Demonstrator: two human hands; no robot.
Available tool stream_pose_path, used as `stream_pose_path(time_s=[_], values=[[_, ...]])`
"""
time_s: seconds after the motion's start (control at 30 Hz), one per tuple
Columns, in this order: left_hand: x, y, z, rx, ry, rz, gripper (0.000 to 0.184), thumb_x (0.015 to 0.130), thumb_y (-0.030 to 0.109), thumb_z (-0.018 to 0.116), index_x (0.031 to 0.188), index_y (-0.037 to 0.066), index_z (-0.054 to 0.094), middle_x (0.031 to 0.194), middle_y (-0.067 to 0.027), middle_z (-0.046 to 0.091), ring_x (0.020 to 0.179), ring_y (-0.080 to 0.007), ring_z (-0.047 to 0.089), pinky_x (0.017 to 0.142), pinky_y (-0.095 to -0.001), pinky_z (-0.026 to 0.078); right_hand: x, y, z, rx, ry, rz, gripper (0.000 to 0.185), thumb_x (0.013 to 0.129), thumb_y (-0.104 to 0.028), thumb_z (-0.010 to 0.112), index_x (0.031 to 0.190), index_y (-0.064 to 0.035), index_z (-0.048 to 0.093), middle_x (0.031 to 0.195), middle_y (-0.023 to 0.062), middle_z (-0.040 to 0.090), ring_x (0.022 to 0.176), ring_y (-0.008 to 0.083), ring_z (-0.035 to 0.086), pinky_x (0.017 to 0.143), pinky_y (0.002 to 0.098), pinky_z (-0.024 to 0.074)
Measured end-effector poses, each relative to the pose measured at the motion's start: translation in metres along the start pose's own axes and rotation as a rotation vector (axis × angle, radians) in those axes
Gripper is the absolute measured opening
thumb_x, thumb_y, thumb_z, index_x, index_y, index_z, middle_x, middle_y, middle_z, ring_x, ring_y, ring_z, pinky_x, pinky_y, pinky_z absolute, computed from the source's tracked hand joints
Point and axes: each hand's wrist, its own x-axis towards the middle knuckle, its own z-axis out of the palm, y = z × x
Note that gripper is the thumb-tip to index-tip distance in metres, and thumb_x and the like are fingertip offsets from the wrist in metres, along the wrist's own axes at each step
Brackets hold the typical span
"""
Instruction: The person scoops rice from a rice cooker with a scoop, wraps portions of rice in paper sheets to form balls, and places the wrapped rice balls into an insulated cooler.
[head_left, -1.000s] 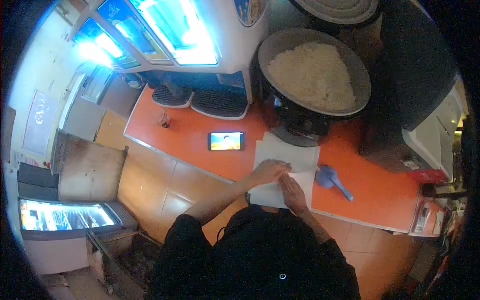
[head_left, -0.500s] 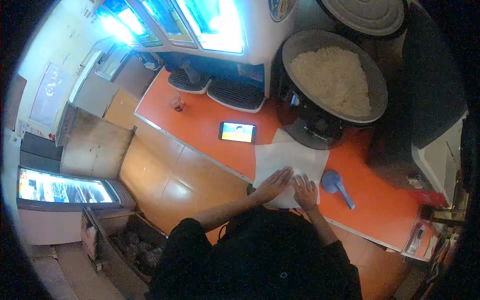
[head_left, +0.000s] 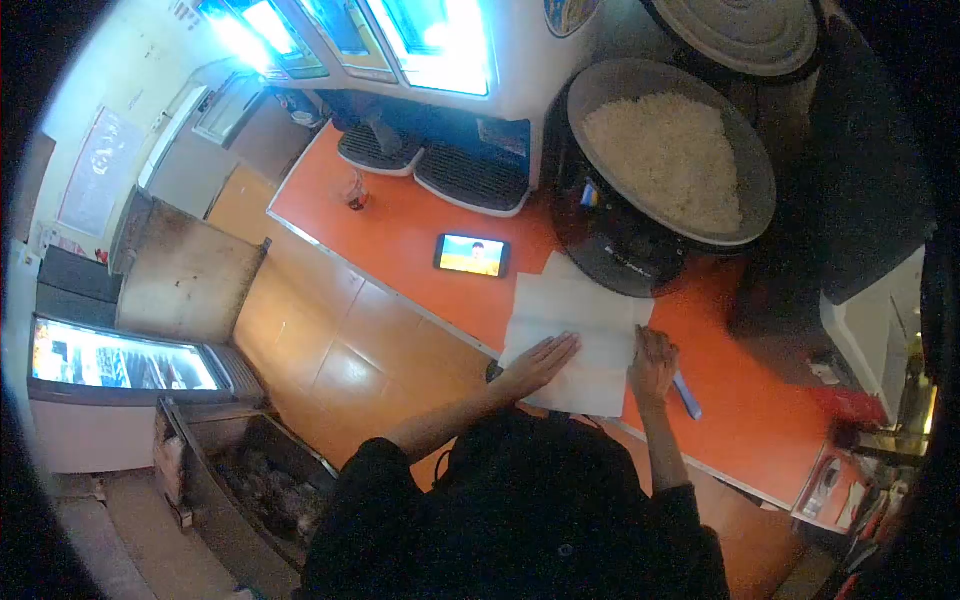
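A white sheet of paper (head_left: 565,310) lies on the orange counter. My left hand (head_left: 545,366) rests flat on its left part, fingers stretched together. At the paper's right edge is my right hand (head_left: 655,368), its fingers bent downward; whatever they grip is hidden beneath them. This hand covers the round head of a blue rice scoop, leaving the handle (head_left: 688,396) in sight. Just beyond the paper stands a black cooker (head_left: 620,262) with a wide pot of white rice (head_left: 665,160).
On the orange counter (head_left: 400,255) a lit phone (head_left: 472,256) lies left of the paper. Farther back are a small glass (head_left: 356,192) and a drink dispenser with black drip trays (head_left: 472,185). A round lid (head_left: 745,32) sits behind the rice. An open bin (head_left: 255,470) stands lower left.
My right hand has moved right, from the middle of the paper to its right edge, over the scoop's head. The left hand stays on the paper. The view has shifted slightly.
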Motion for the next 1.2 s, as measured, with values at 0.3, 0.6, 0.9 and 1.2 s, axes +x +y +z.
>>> stream_pose_path(time_s=[0.3,0.6,0.9,1.2], values=[[-0.021,0.001,0.023,-0.271,0.140,-0.027,0.044,0.082,0.009,0.052,0.124,0.000,0.051,0.133,-0.0157,0.047,0.127,-0.0300,0.042,0.106,-0.0388,0.036,-0.024,-0.055,0.047,0.564,0.168,-0.233,0.034,0.082,-0.015,0.059,0.114,-0.0033,0.058,0.120,0.0157,0.058,0.115,0.0337,0.053,0.099,0.0442,0.0417],[-0.022,-0.026,0.022,-0.496,0.066,-0.348,0.023,0.076,0.002,0.055,0.099,0.005,0.058,0.099,-0.0142,0.060,0.097,-0.0323,0.056,0.086,-0.0429,0.046,-0.004,-0.048,0.033,0.445,0.324,-0.299,0.024,0.074,-0.006,0.059,0.098,-0.0043,0.062,0.094,0.0114,0.061,0.090,0.0322,0.055,0.075,0.0430,0.0452],[0.000,-0.056,0.024,-0.908,-0.071,-0.515,0.034,0.069,-0.004,0.057,0.100,0.010,0.053,0.102,-0.0125,0.060,0.087,-0.0340,0.060,0.075,-0.0441,0.046,0.025,-0.051,0.018,0.526,-0.193,0.202,0.038,0.078,-0.019,0.066,0.111,-0.0093,0.051,0.100,0.0140,0.057,0.098,0.0347,0.051,0.085,0.0475,0.0396],[0.070,-0.051,-0.004,-0.083,-0.271,-0.444,0.030,0.069,0.013,0.068,0.098,0.009,0.060,0.130,-0.0182,0.047,0.107,-0.0363,0.056,0.081,-0.0416,0.050,0.081,-0.061,0.008,0.047,-0.268,-0.216,0.055,0.070,-0.022,0.072,0.121,-0.0121,0.055,0.118,0.0151,0.054,0.109,0.0295,0.052,0.091,0.0463,0.0403]])
